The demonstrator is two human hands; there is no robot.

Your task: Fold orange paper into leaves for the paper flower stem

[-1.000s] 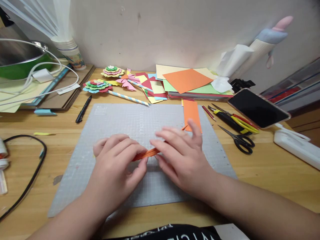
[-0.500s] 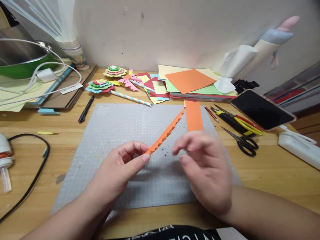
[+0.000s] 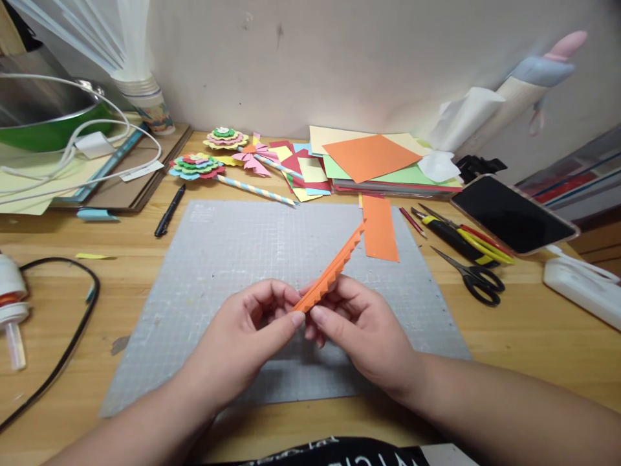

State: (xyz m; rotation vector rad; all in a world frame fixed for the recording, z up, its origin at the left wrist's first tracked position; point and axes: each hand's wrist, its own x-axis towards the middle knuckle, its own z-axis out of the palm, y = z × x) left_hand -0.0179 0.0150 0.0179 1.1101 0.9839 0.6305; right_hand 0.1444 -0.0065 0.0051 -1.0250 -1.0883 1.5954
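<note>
A narrow folded strip of orange paper [image 3: 334, 265] with a zigzag-cut edge slants up and to the right above the grey cutting mat [image 3: 233, 246]. My left hand [image 3: 262, 323] pinches its lower end between thumb and fingers. Close beside it, my right hand [image 3: 356, 323] has its thumb on the toothed edge and its fingers behind the strip, gripping it too. The fingertips of both hands are partly hidden. A flat orange paper rectangle [image 3: 381, 230] lies on the mat's far right part, just beyond the strip's upper tip.
Scissors [image 3: 478, 281], pliers [image 3: 456, 243] and a phone [image 3: 514, 213] lie to the right. Behind the mat are paper flowers [image 3: 196, 166] on striped straws and stacked coloured paper [image 3: 371, 158]. A black pen [image 3: 169, 210], a glue bottle [image 3: 10, 298] and a black cable [image 3: 92, 323] are left.
My right hand has moved left and down from open air onto the strip and closed on it. My left hand keeps its pinch, and the strip has shifted slightly down and right.
</note>
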